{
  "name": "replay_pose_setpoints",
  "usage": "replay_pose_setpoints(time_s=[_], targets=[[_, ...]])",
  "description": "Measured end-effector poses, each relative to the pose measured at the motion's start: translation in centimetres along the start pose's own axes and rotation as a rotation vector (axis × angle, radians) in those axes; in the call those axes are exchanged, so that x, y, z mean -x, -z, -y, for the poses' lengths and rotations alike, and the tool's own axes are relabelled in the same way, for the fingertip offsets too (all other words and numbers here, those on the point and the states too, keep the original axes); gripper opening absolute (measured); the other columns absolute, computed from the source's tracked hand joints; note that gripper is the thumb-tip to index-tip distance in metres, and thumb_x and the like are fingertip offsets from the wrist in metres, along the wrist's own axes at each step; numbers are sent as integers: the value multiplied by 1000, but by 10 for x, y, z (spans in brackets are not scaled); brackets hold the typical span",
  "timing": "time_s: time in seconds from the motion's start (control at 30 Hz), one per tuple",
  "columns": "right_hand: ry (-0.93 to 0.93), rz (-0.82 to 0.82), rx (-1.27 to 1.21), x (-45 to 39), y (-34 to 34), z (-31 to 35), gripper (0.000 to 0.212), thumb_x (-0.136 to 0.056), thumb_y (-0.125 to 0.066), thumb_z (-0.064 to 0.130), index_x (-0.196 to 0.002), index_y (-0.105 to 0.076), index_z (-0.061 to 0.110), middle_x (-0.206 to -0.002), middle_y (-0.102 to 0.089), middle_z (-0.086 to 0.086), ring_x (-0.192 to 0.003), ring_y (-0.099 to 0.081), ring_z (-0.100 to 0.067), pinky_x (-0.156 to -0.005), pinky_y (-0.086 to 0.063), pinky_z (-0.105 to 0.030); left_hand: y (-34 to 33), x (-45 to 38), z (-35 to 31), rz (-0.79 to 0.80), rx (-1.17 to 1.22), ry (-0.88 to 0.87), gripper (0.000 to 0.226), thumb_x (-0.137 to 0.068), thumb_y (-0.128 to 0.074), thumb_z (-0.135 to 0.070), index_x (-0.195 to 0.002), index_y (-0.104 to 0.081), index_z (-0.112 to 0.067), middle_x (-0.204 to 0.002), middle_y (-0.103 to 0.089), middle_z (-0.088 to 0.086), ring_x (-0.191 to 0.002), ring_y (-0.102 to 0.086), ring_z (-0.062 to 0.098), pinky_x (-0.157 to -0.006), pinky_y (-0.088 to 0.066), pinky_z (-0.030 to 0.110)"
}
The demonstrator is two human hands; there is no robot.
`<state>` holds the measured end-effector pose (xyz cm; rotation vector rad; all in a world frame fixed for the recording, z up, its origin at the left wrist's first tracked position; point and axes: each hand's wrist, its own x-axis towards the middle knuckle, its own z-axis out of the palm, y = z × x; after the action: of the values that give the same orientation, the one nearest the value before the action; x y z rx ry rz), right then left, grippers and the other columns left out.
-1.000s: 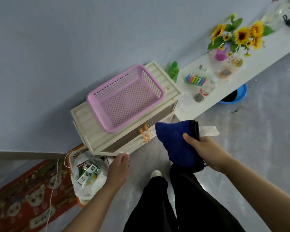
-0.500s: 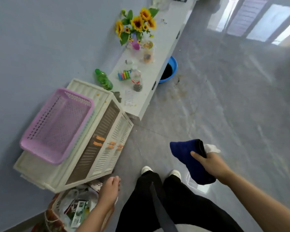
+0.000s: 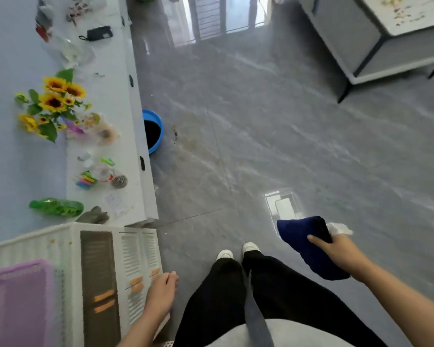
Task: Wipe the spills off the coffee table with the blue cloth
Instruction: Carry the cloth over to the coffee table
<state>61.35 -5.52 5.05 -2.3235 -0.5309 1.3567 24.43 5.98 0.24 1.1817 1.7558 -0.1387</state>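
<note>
The right hand [image 3: 341, 256] has its fingers clenched around a folded dark blue cloth [image 3: 308, 246], thumb laid across the top, with a scrap of white material [image 3: 338, 228] bunched in the same grip behind it. It is carried out in front at the person's right side, clear of the black trousers [image 3: 236, 296], which looks like a carrying hold rather than a wiping one: the cloth is doubled over and hanging, not spread flat.

The left hand [image 3: 162, 291] hangs relaxed, fingers loosely released and holding nothing, just beside the cream slatted plastic cabinet [image 3: 125, 266] with orange catches.

The target sits well away: a white-topped coffee table with a dark metal frame [image 3: 376, 46] at the upper right, its worktop speckled with brownish spills [image 3: 398, 8]. A wide stretch of glossy grey tiled floor [image 3: 286, 134] lies between the cloth and it, so the wiping has not begun. The feet in white shoes [image 3: 236, 250] point across that open floor.

Along the left wall, a long white bench [image 3: 110, 96] carries artificial sunflowers [image 3: 53, 101], a green plastic bottle [image 3: 57, 207] on its side and coloured clips [image 3: 85, 180], with a blue basin [image 3: 154, 131] on the floor half tucked against it.

No writing or brand is legible anywhere; the picture is too soft.
</note>
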Motion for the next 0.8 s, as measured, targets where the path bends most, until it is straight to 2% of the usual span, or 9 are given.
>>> replay_pose_setpoints(time_s=[0.1, 0.17, 0.27, 0.43, 0.57, 0.67, 0.8], targets=[[-71, -117, -39, 22, -1, -34, 17, -90, -61, 22, -87, -54, 6, -76, -62, -14, -73, -59, -31, -62, -41, -35, 11, -16, -17, 47, -130, -83, 32, -97, -42, -22, -83, -64, -4, -88, -66, 12, -88, -61, 27, -86, -47, 38], [-127, -186, -101, 37, -8, -58, 15, -90, -60, 20, -89, -55, 5, -74, -61, -12, -69, -57, -27, -58, -38, -33, 17, -25, -29, 72, -225, -144, 34, -98, -41, -23, -83, -64, -3, -89, -66, 13, -87, -61, 28, -85, -46, 38], [-213, -286, -187, 60, -14, -92, 13, -90, -60, 17, -93, -55, 6, -77, -61, -11, -68, -54, -26, -61, -36, -35, 16, -34, -56, 94, -333, -222, 36, -98, -39, -24, -83, -62, -2, -91, -66, 15, -89, -61, 31, -85, -45, 39], [-351, -411, -282, 89, -25, -145, 9, -89, -62, 14, -88, -56, 8, -76, -60, -11, -66, -52, -24, -63, -35, -36, -8, -38, -101, 138, -485, -328, 34, -98, -40, -23, -82, -63, -2, -86, -66, 14, -87, -60, 29, -84, -45, 38], [-440, -442, -398, 103, -21, -181, 9, -88, -62, 11, -92, -55, 5, -79, -59, -11, -75, -53, -28, -70, -35, -36, -41, -34, -130, 169, -532, -338, 31, -96, -42, -21, -77, -60, -3, -85, -67, 17, -85, -62, 31, -79, -46, 36], [-439, -485, -445, 106, -16, -200, 9, -86, -64, 6, -89, -57, 0, -81, -60, -14, -80, -56, -32, -73, -36, -36, -63, -33, -144, 189, -537, -336, 29, -94, -46, -19, -73, -61, -4, -72, -63, 9, -71, -60, 26, -72, -44, 35], [-424, -525, -499, 98, 9, -215, 8, -86, -64, 8, -88, -58, 3, -83, -62, -16, -83, -58, -32, -77, -41, -38, -83, -23, -155, 201, -488, -272, 27, -92, -48, -13, -71, -60, -2, -66, -58, 11, -61, -53, 23, -63, -36, 31]])
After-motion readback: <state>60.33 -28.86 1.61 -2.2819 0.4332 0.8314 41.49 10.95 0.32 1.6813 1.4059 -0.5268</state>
